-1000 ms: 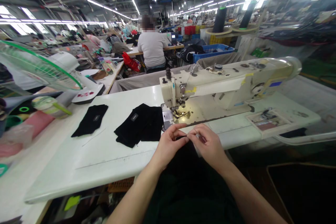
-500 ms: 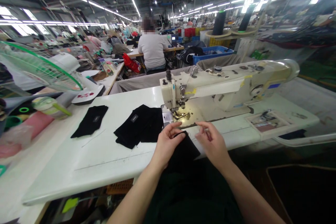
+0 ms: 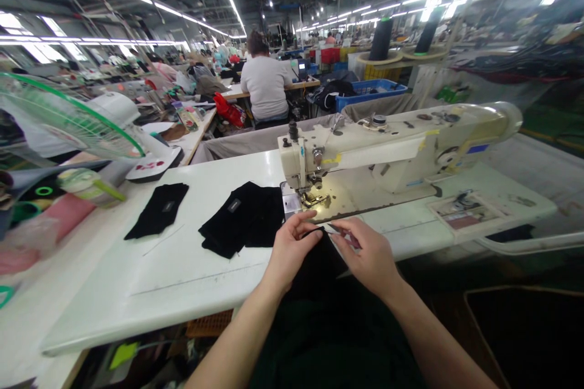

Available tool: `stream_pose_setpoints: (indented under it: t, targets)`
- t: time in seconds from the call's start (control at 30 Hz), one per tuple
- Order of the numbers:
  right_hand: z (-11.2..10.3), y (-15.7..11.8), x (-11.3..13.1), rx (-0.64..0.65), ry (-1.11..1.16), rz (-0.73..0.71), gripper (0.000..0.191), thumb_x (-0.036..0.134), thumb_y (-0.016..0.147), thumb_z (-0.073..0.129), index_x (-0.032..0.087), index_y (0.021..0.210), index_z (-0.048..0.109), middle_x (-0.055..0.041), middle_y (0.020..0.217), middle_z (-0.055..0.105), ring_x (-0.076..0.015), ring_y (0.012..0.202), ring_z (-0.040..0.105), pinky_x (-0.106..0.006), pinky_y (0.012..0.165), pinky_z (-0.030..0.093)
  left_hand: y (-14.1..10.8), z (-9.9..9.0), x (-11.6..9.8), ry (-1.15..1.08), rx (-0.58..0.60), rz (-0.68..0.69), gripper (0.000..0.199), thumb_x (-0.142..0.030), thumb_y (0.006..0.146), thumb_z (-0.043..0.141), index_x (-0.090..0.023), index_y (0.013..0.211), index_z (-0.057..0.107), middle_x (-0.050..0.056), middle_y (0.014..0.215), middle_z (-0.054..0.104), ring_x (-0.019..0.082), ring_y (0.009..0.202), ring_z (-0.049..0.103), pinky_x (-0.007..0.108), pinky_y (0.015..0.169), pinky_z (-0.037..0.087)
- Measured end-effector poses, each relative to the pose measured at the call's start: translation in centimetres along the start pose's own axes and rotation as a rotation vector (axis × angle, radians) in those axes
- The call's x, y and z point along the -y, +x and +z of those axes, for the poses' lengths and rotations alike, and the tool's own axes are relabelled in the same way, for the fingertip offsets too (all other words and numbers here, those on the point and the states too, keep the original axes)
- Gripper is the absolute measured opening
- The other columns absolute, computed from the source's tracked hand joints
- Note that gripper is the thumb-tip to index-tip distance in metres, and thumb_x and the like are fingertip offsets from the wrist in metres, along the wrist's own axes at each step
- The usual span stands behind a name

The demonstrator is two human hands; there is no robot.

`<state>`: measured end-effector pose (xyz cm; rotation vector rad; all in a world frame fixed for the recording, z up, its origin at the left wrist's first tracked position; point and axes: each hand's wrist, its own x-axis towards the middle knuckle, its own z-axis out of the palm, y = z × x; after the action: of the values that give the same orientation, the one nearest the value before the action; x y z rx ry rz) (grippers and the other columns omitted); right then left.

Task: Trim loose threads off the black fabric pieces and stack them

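A black fabric piece (image 3: 319, 261) hangs over the table's front edge, close to my body. My left hand (image 3: 296, 243) pinches its upper edge between thumb and fingers. On the other side, my right hand (image 3: 365, 249) has its thumb and fingertips closed at the upper right corner of the same piece; the exact grip there is small and partly hidden. Just beyond both hands is the lit needle area of a sewing machine (image 3: 356, 146). Left of my hands lies a pile of black fabric pieces (image 3: 246, 219), the top one bearing a small grey label.
Another black labelled stack (image 3: 157, 211) lies farther left on the white table (image 3: 196, 273), beside a loose thread. A green-rimmed fan (image 3: 73, 115) stands at the back left. Thread cones (image 3: 381, 39) rise behind the machine. A person in a light shirt (image 3: 264, 88) sits ahead, facing away.
My right hand has moved left and its fingertips have closed at the fabric's corner, where they were apart from it before. My left hand keeps its pinch.
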<state>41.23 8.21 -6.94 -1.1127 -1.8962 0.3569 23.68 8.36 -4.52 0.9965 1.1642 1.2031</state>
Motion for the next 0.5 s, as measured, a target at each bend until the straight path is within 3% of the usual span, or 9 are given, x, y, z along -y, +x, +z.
stream_pose_setpoints:
  t: [0.37, 0.5]
  targets:
    - [0.06, 0.04, -0.12, -0.02, -0.13, -0.146, 0.02, 0.026, 0.098, 0.052, 0.02, 0.111, 0.067, -0.0083, 0.1, 0.074, -0.0223, 0.094, 0.068, -0.034, 0.082, 0.052, -0.07, 0.17, 0.21, 0.025, 0.043, 0.016, 0.046, -0.022, 0.068, 0.078, -0.016, 0.112, 0.066, -0.001, 0.078, 0.069, 0.013, 0.077, 0.064, 0.026, 0.081, 0.045]
    - [0.22, -0.14, -0.34, -0.034, -0.08, -0.077, 0.021, 0.027, 0.099, 0.049, 0.021, 0.105, 0.068, -0.0085, 0.097, 0.074, -0.0215, 0.091, 0.069, -0.034, 0.083, 0.052, -0.21, 0.23, 0.04, 0.035, 0.031, 0.009, 0.046, -0.023, 0.068, 0.079, -0.016, 0.111, 0.068, -0.001, 0.078, 0.069, 0.014, 0.077, 0.064, 0.027, 0.08, 0.046]
